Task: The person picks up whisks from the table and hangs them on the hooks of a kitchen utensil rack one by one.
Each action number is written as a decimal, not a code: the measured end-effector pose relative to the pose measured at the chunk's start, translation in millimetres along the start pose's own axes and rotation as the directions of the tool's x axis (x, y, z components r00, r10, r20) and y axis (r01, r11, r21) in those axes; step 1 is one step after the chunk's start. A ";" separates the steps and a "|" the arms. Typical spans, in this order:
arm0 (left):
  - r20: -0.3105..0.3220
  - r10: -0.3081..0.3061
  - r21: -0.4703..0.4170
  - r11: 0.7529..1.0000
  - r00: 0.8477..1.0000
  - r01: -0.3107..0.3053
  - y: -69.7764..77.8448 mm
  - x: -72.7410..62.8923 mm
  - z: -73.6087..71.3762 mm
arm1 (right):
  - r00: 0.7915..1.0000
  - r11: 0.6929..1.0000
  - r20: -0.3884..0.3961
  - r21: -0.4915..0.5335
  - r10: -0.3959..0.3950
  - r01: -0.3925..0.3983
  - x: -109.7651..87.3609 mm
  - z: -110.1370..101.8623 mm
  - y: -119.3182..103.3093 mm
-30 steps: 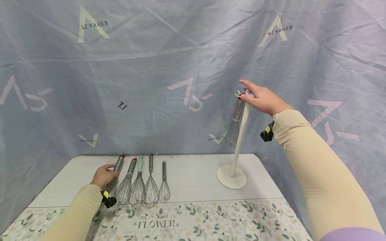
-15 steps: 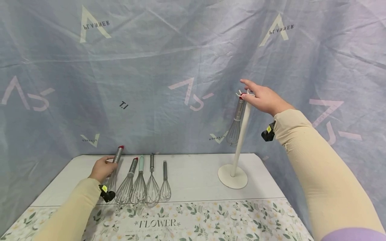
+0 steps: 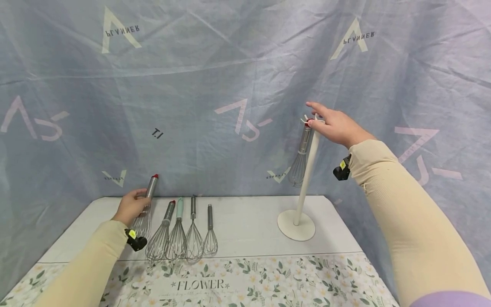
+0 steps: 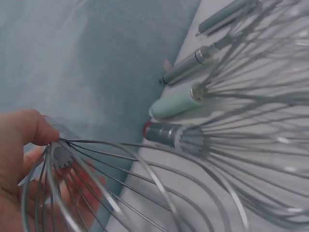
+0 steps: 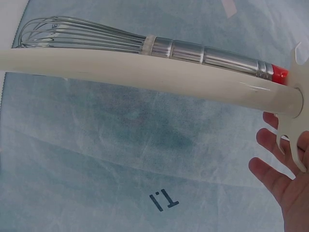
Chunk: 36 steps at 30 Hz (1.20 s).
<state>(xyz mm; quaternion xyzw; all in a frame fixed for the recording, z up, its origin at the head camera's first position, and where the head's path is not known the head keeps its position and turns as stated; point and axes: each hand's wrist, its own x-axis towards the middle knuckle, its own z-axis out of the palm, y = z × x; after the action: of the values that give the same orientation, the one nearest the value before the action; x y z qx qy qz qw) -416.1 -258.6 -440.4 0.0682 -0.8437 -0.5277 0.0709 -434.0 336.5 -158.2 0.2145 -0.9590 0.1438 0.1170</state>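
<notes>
My left hand (image 3: pixel 133 205) grips a whisk (image 3: pixel 151 186) with a silver handle and red end, raised upright at the table's left. Close up in the left wrist view, its wire loops (image 4: pixel 145 169) fan out below my fingers and thumb. My right hand (image 3: pixel 337 127) is at the top of a white stand (image 3: pixel 305 179), fingers extended and touching the hooked top (image 5: pixel 293 140). From that top hangs another whisk (image 3: pixel 303 147) with a silver handle; its red end (image 5: pixel 279 74) is beside my fingertips.
Right of my left hand, a red-ended whisk (image 3: pixel 165 230), a mint-handled whisk (image 3: pixel 179 209) and two steel whisks (image 3: pixel 193 209) lie side by side on the white table (image 3: pixel 245 221). A flowered cloth (image 3: pixel 268 281) covers its front; a grey-blue curtain (image 3: pixel 199 106) hangs behind.
My left hand has lifted its whisk up from beside the row, its red end rising above the table's back edge. The right hand has stayed at the stand's top.
</notes>
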 end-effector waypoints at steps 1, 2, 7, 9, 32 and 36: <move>0.001 0.003 -0.006 1.000 1.000 -0.003 1.9 0.9 0.7 | 1.000 1.000 -0.003 0.000 -0.001 0.001 -0.1 0.1 -0.1; 0.002 0.002 -0.015 1.000 1.000 -0.002 4.2 1.7 1.4 | 1.000 1.000 -0.005 -0.001 0.000 0.000 -0.2 0.2 -0.1; 0.010 0.023 -0.052 0.998 1.000 -0.022 11.4 4.9 6.9 | 1.000 1.000 -0.011 -0.007 -0.001 0.001 -1.0 1.1 0.7; 0.019 0.028 -0.061 0.998 0.999 -0.027 13.0 6.0 8.8 | 1.000 1.000 -0.011 -0.011 -0.002 0.002 -1.5 1.3 1.2; 0.094 0.118 -0.116 0.987 0.989 -0.107 53.3 15.0 19.2 | 1.000 1.000 -0.022 -0.013 -0.008 0.008 -0.1 2.8 0.8; 0.102 0.136 -0.122 0.985 0.986 -0.123 62.6 18.2 22.5 | 1.000 1.000 -0.020 -0.011 -0.002 0.002 0.7 3.2 1.1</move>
<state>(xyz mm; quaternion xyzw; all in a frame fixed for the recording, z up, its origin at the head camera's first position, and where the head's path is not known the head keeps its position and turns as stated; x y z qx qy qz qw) -440.8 -215.1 -393.0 -0.0200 -0.8170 -0.5729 0.0625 -435.7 336.2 -161.2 0.2134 -0.9583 0.1406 0.1278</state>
